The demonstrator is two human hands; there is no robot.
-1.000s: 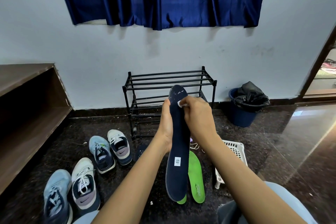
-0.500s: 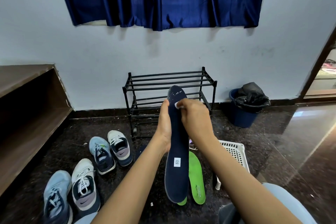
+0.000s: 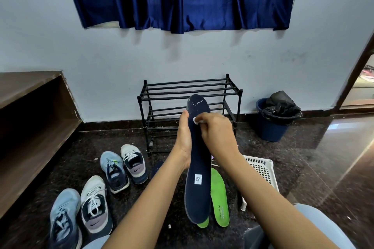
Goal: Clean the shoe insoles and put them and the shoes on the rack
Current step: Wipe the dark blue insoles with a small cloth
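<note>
Before the wall-side rack (image 3: 190, 87), left hand (image 3: 184, 133) grips the navy insole (image 3: 197, 198) while right hand (image 3: 217, 135), pinching a wipe (image 3: 196, 120), has edged heelward, cleaning unfinished.

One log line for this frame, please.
step: wiping | left hand: holds navy insole | right hand: pinches wipe against its upper end | shoes, green insole: on floor

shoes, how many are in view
4, on the floor left: near blue shoe, near white shoe, far blue shoe, far white shoe. More may be hidden.
</note>
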